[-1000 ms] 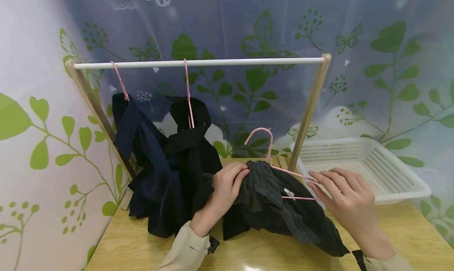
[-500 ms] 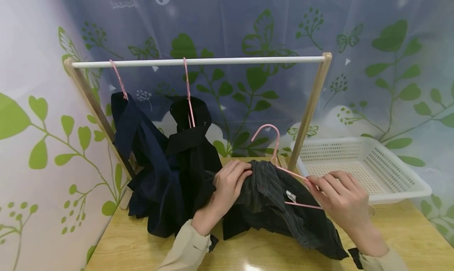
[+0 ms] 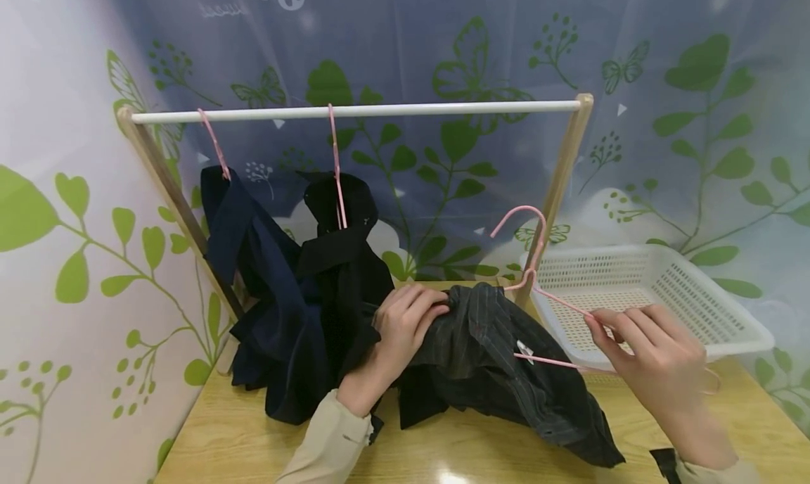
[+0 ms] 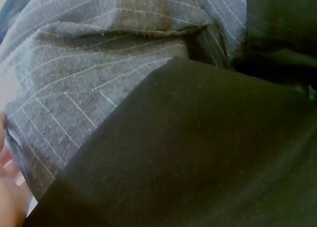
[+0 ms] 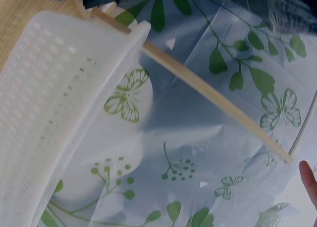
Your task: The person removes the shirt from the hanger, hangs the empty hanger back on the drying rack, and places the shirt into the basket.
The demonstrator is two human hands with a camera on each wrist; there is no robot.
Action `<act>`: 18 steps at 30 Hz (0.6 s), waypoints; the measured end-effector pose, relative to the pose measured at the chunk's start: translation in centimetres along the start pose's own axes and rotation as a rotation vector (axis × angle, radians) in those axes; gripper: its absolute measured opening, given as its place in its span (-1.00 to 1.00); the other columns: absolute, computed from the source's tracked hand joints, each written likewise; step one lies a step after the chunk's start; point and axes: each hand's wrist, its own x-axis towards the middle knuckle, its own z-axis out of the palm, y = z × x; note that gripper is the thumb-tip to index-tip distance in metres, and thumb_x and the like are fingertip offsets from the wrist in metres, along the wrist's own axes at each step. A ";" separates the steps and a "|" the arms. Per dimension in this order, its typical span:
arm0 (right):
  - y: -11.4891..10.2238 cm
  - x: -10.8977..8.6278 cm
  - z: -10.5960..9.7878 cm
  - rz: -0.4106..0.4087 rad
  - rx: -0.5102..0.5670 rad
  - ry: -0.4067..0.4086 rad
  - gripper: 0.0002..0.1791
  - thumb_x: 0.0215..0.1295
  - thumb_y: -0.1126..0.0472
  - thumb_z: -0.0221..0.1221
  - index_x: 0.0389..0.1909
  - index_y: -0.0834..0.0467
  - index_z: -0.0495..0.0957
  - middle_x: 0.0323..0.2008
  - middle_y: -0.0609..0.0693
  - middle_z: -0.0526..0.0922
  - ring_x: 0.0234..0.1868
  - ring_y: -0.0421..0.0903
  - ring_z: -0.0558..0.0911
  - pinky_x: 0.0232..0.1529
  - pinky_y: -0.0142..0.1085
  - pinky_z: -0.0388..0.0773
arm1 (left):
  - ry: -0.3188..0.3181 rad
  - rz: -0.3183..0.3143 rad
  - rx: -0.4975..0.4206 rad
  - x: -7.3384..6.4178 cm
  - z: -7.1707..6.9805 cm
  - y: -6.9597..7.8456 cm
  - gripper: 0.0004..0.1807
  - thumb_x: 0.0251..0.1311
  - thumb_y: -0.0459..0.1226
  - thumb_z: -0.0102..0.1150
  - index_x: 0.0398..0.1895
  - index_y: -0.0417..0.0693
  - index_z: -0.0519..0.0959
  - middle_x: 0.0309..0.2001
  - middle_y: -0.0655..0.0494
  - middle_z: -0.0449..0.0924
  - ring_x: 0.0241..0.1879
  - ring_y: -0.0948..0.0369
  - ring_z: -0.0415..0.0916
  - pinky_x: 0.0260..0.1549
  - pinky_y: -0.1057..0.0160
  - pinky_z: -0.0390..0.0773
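Observation:
A dark grey pinstriped garment (image 3: 500, 385) lies bunched on the wooden table. My left hand (image 3: 405, 326) grips its upper left part. A pink hanger (image 3: 542, 234) sits partly inside the cloth, with its hook and right arm out in the open. My right hand (image 3: 652, 343) pinches that arm between thumb and fingers. A white tag (image 3: 524, 349) shows near the hanger's lower bar. In the left wrist view, striped cloth (image 4: 99, 64) and a dark fabric panel fill most of the frame, with fingers (image 4: 7, 192) at the left edge. The hanger's left arm is mostly hidden by the garment.
Behind stands a rack with a white rod (image 3: 430, 110) and wooden posts. A navy garment (image 3: 253, 273) and a black garment (image 3: 342, 259) hang from it at left on pink hangers. At back right sits a white perforated basket (image 3: 747, 340), close behind my right hand.
My right hand has moved right with the hanger; its hook stands farther right and higher, and more of the hanger shows outside the cloth. The left hand keeps its grip in nearly the same place.

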 end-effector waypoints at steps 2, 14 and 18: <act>0.3 0.0 -0.5 0.014 -0.002 0.004 -0.50 0.44 0.02 0.21 -0.64 0.26 0.64 -0.76 0.01 0.48 -0.72 -0.01 0.31 -0.64 -0.26 0.17 | 0.013 0.002 -0.009 -0.1 0.0 -0.2 -0.76 0.40 -0.10 0.17 -0.25 -0.06 0.69 -0.32 0.09 0.66 -0.33 0.18 0.61 -0.34 0.22 0.56; 1.6 -0.6 -2.2 0.076 0.000 -0.023 -0.46 0.46 -0.02 0.18 -0.61 0.30 0.64 -0.77 0.03 0.45 -0.71 0.02 0.28 -0.54 -0.31 0.19 | -0.012 -0.026 -0.027 -0.4 -0.6 -0.9 -0.71 0.44 -0.07 0.10 -0.28 -0.04 0.70 -0.34 0.11 0.65 -0.36 0.18 0.59 -0.42 0.24 0.46; 1.6 -0.3 -3.0 0.082 -0.020 -0.034 -0.43 0.47 -0.03 0.16 -0.64 0.32 0.63 -0.80 0.04 0.44 -0.73 0.01 0.26 -0.61 -0.31 0.18 | -0.022 -0.050 -0.008 -0.4 -0.8 -0.9 -0.74 0.43 -0.10 0.14 -0.28 -0.06 0.70 -0.33 0.09 0.66 -0.34 0.16 0.60 -0.40 0.21 0.48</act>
